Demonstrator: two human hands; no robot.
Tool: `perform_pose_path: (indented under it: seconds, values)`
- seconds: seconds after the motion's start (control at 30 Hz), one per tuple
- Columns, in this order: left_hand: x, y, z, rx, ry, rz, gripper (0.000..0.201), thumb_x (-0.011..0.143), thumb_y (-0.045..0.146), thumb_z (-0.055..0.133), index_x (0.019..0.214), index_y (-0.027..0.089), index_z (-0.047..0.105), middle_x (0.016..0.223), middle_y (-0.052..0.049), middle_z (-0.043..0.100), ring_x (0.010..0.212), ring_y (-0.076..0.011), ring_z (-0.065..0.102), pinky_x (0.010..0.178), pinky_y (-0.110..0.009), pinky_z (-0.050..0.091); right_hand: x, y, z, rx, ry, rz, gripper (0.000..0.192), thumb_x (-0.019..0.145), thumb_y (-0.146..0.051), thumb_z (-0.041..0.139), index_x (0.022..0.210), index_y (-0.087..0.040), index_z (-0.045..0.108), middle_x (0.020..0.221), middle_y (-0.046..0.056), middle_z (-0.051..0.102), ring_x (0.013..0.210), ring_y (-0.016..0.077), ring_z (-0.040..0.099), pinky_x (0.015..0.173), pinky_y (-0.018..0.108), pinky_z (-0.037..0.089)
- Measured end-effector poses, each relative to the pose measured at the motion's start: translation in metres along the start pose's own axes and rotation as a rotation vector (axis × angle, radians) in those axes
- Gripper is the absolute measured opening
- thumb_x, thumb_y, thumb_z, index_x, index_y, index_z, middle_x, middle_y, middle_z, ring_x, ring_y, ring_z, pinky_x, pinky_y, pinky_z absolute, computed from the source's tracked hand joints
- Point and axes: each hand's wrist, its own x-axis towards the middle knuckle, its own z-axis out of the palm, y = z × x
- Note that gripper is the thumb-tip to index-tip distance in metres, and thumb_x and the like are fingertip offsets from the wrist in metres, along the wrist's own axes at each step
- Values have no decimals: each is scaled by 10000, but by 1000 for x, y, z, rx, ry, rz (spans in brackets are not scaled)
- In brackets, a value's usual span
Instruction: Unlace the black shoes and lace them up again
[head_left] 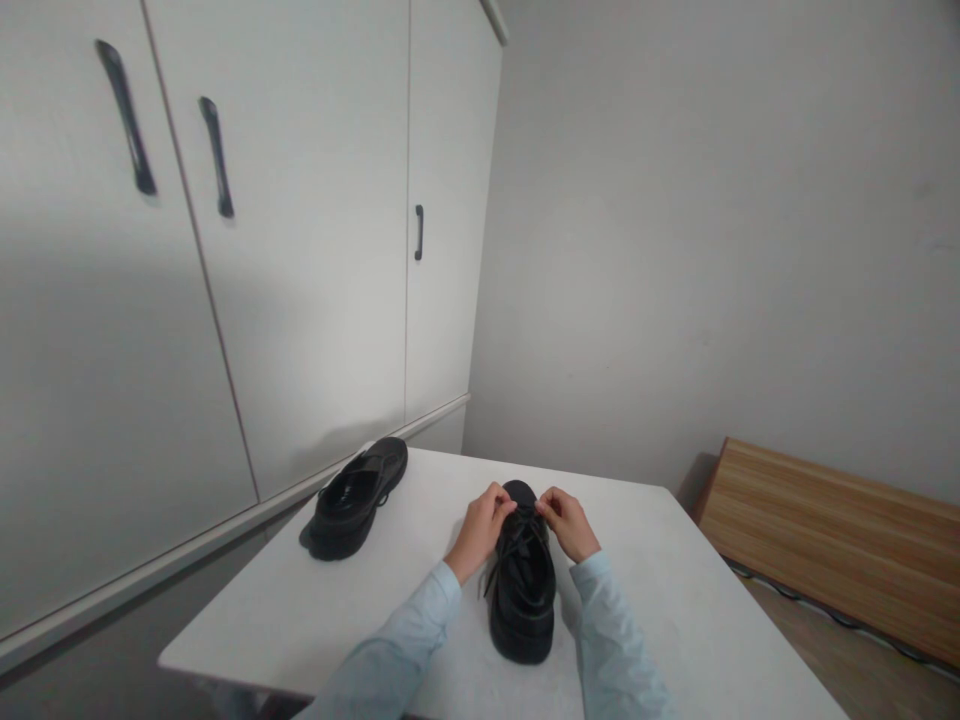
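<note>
Left hand (pixel 477 530) and right hand (pixel 569 524) are pinching laces (pixel 519 536) from either side of a shoe (pixel 523 635) standing between near and far edges of the desk (pixel 667 585), heel nearest, apparently for even reach; a second shoe (pixel 341 528) is resting by the far left corner, likely for elbow room.

A black lace-up shoe (pixel 523 630) is lying on a white flat-topped table (pixel 667 600) between the bare left hand (pixel 481 530) and bare right hand (pixel 568 522). Another black laced shoe (pixel 352 505) is lying farther left, near the white-doored cupboard (pixel 322 270). A brown wood-grain panel (pixel 832 530) is standing right of the table.
</note>
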Motion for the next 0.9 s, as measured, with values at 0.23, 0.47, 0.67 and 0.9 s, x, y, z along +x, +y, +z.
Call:
perform_pose_path:
  seconds: [0.23,0.47,0.67,0.9]
  values:
    - [2,-5,1,-347,-114,-134,167,806,336,517,780,188,444,663,27,524,544,-98,444,495,-202,333,-2,-2,0,396,-124,159,387,622,-501,706,715,-176,517,539,-65,498,365,34,328,364,188,217]
    - [0,0,-2,-547,-159,-195,216,766,337,570,866,196,441,712,40,458,600,-78,444,485,-162,306,-4,-5,0,653,-82,279,358,537,-276,792,761,-186,527,482,-106,453,381,26,336,381,166,201]
    - [1,3,-4,-625,-89,-328,165,711,241,543,791,213,401,665,65,399,563,-68,408,500,-155,335,-3,0,-5,804,-63,347,343,506,-195,744,741,-201,494,407,-119,446,334,20,292,376,168,201]
    - [0,1,-7,-686,-35,-417,183,648,222,538,747,213,384,628,76,372,536,-63,396,522,-168,378,-4,5,-14,758,-41,418,359,484,-176,721,748,-201,478,390,-114,473,327,21,300,378,166,220]
